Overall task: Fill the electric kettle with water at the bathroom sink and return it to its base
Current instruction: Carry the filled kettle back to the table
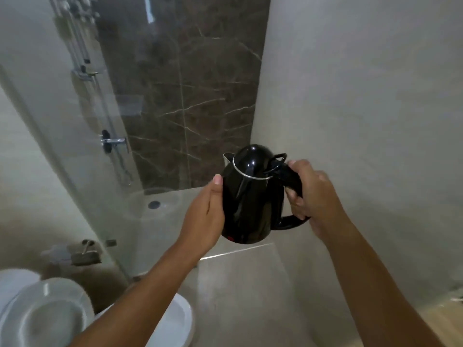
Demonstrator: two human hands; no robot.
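A black electric kettle (250, 196) hangs in the air in the middle of the view, its lid closed and its spout pointing away to the left. My right hand (313, 196) is wrapped around the kettle's handle on the right side. My left hand (205, 214) presses flat against the kettle's left wall and holds it from that side. Neither the sink nor the kettle's base is in view.
A glass shower screen (82, 156) with a chrome handle (114, 141) stands at the left, with dark marble wall behind it. A white toilet (50, 314) with its lid up sits at bottom left. A pale wall (363, 96) fills the right side; beige floor tiles lie below.
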